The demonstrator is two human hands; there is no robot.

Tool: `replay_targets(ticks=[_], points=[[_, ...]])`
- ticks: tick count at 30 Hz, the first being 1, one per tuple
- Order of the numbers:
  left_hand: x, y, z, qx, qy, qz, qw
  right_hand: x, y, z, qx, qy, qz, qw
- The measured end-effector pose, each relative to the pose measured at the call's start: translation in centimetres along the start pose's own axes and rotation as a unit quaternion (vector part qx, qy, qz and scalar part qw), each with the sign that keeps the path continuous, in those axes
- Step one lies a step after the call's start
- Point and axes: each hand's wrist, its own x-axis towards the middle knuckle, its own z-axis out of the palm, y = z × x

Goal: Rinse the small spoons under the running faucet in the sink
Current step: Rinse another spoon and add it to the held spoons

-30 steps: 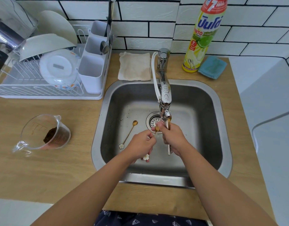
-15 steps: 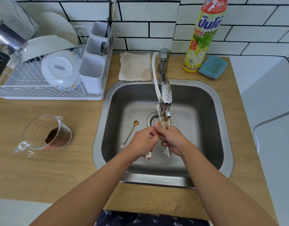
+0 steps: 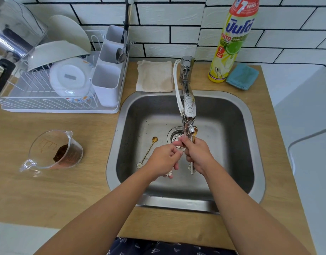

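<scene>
Left hand (image 3: 163,159) and right hand (image 3: 197,153) were each clamped round a small spoon (image 3: 193,134), held under the faucet (image 3: 188,107) over the sink (image 3: 258,144). A third spoon (image 3: 149,150) lay far-left on the sink floor. Wet handles could be dropped toward the drain (image 3: 175,137).

The dish soap bottle (image 3: 232,41) at the tabletop's far edge bears a large white "7" on its red neck band, "PINTO" in pink, Thai brand lettering in blue, and a small red badge reading "7" and "NEW".
</scene>
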Motion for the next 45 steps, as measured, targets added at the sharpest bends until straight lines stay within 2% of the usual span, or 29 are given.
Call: replay_targets(ticks=[3, 6, 8, 9, 11, 12, 14, 17, 20, 22, 24, 25, 27, 29, 31, 34, 35, 37, 38, 39, 42, 43, 45], points=[[-0.1, 0.1, -0.1, 0.034, 0.014, 0.007, 0.999, -0.2, 0.1, -0.6, -0.008, -0.067, -0.001, 0.998], [-0.3, 0.1, -0.1, 0.037, -0.017, 0.020, 0.999, -0.1, -0.1, -1.1, -0.006, -0.038, 0.005, 0.999], [-0.5, 0.0, -0.1, -0.045, -0.054, 0.007, 0.998, 0.1, -0.1, -1.3, 0.043, -0.037, 0.017, 0.998], [-0.6, -0.1, -0.3, -0.128, -0.076, -0.009, 0.989, 0.0, -0.1, -1.3, 0.069, -0.049, 0.020, 0.996], [-0.8, -0.1, -1.1, -0.286, -0.126, -0.046, 0.949, -0.1, 0.2, -1.6, 0.092, -0.077, 0.012, 0.993], [-0.8, 0.0, -1.5, -0.314, -0.144, -0.057, 0.937, -0.2, 0.4, -1.7, 0.085, -0.081, 0.005, 0.993], [-0.9, 0.0, -1.9, -0.268, -0.162, -0.061, 0.948, -0.2, 0.4, -1.6, 0.056, -0.054, -0.006, 0.997], [-0.9, 0.2, -1.7, -0.146, -0.139, -0.038, 0.979, 0.2, 0.2, -1.0, 0.051, 0.012, -0.013, 0.999], [-0.6, 0.2, -1.5, -0.099, -0.092, -0.027, 0.991, 0.1, 0.3, -0.7, 0.041, -0.006, -0.034, 0.999], [-0.5, 0.1, -1.4, -0.084, -0.070, -0.021, 0.994, -0.1, 0.6, -0.5, -0.025, -0.031, -0.056, 0.998], [-0.5, -0.1, -1.2, -0.076, -0.065, -0.012, 0.995, -0.1, 0.4, -0.4, -0.091, -0.011, -0.072, 0.993], [-0.6, -0.2, -1.0, -0.080, -0.067, -0.007, 0.994, 0.0, 0.2, -0.4, -0.088, 0.005, -0.073, 0.993], [-0.7, -0.5, -1.0, -0.094, -0.067, 0.000, 0.993, 0.5, -0.1, -0.7, 0.004, 0.015, -0.055, 0.998], [-0.8, -0.6, -1.1, -0.113, -0.057, -0.002, 0.992, 0.4, -0.2, -1.0, 0.066, -0.008, -0.039, 0.997], [-0.7, -0.4, -1.1, -0.144, -0.045, -0.010, 0.989, 0.0, -0.2, -0.9, 0.042, -0.062, -0.048, 0.996], [-0.6, -0.2, -1.6, -0.259, -0.074, -0.046, 0.962, -0.1, 0.0, -0.9, 0.032, -0.091, -0.065, 0.993], [-0.6, -0.1, -1.9, -0.324, -0.101, -0.069, 0.938, 0.0, -0.1, -0.9, 0.042, -0.080, -0.070, 0.993], [-0.8, -0.1, -2.4, -0.456, -0.157, -0.123, 0.867, 0.0, -0.2, -1.0, 0.057, -0.064, -0.075, 0.993], [-1.0, 0.0, -2.4, -0.484, -0.172, -0.139, 0.846, 0.0, -0.2, -0.8, 0.057, -0.053, -0.073, 0.994], [-1.1, -0.1, -2.3, -0.483, -0.174, -0.146, 0.846, 0.0, -0.2, -0.7, 0.055, -0.039, -0.072, 0.995], [-1.3, -0.5, -1.8, -0.402, -0.145, -0.135, 0.894, 0.0, 0.3, -0.2, 0.020, -0.008, -0.064, 0.998], [-1.2, -0.7, -1.9, -0.390, -0.140, -0.134, 0.900, -0.2, 0.6, -0.1, 0.009, -0.011, -0.063, 0.998], [-0.8, -0.9, -2.3, -0.415, -0.153, -0.140, 0.886, -0.5, 1.1, 0.0, 0.006, -0.046, -0.058, 0.997]])
